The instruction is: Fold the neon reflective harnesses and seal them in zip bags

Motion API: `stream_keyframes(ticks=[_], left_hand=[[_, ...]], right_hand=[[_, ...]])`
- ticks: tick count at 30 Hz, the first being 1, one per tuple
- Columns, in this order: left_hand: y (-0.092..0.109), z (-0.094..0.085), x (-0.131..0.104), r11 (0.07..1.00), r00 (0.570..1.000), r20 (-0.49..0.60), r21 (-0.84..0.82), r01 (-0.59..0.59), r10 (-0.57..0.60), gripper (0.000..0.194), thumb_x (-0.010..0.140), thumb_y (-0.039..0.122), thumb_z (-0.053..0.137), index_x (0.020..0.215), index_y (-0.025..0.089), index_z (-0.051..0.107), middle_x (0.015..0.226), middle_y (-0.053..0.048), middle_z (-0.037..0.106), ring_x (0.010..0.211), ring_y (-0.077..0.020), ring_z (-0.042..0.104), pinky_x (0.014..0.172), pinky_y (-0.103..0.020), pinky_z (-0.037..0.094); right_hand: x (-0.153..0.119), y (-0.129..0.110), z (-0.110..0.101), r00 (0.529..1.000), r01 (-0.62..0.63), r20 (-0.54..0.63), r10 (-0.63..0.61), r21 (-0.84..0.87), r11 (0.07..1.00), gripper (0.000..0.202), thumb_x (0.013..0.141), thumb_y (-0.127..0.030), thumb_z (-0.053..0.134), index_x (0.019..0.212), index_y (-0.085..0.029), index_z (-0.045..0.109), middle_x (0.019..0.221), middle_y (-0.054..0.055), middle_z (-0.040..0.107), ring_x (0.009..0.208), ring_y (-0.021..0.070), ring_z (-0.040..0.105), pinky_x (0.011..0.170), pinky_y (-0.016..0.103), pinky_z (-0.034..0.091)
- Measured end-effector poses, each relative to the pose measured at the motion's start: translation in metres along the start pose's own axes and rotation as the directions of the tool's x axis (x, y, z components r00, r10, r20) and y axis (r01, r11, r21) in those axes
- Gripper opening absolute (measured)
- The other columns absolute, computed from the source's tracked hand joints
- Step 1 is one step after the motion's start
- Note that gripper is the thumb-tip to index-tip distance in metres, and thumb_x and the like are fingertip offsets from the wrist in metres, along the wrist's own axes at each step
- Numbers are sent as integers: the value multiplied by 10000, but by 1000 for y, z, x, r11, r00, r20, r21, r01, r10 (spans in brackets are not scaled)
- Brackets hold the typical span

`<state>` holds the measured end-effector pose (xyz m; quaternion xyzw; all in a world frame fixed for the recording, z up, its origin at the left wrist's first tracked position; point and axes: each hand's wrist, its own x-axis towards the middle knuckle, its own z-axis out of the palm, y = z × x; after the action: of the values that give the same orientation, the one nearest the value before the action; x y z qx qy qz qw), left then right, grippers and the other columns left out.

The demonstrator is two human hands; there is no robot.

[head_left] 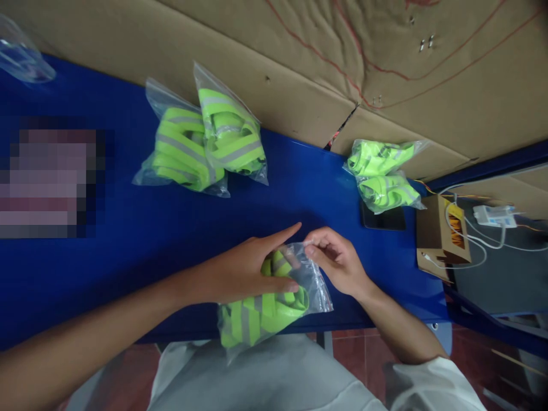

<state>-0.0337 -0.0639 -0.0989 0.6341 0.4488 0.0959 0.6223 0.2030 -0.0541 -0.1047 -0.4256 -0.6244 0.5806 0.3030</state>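
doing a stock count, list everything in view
held bag: 1, clear with yellow-green straps, near table edge
left bags: 2, same colours, table's back
right bags: 2, same colours, table's back right
flat object: 1, black, by right bags
table: 1, blue, centre
cardboard: several sheets, brown, behind table
box: 1, brown, right
cables: several, mostly white, right
plastic block: 1, white, far right
plastic item: 1, clear, upper left
blurred patch: 1, pinkish, left, unreadable
floor: 1, reddish, below
clothing: some, pale grey, bottom
left hand: 1, bare, on held bag
right hand: 1, bare, pinching held bag
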Motion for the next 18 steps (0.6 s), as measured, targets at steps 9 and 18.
stream_keyframes(ticks=[9,18], left_hand=[[1,-8,-7,964,977,93,-204,-172,194,1001,774,561,827,1602,314,321,1497,-61,593,1311,-290,609,1071,-383,496],[1,-10,-6,933,955,45,-234,-274,292,913,798,508,808,1572,281,381,1445,-86,628,1293,-291,618,1079,-389,492]], right_hand=[[0,-2,-9,998,47,-45,-49,-47,998,154,964,-351,693,1051,-227,671,800,-22,648,701,109,614,661,218,481],[-5,3,-9,979,38,-183,-91,-273,961,188,1007,-382,607,945,-222,681,728,-16,650,632,120,602,586,206,463]])
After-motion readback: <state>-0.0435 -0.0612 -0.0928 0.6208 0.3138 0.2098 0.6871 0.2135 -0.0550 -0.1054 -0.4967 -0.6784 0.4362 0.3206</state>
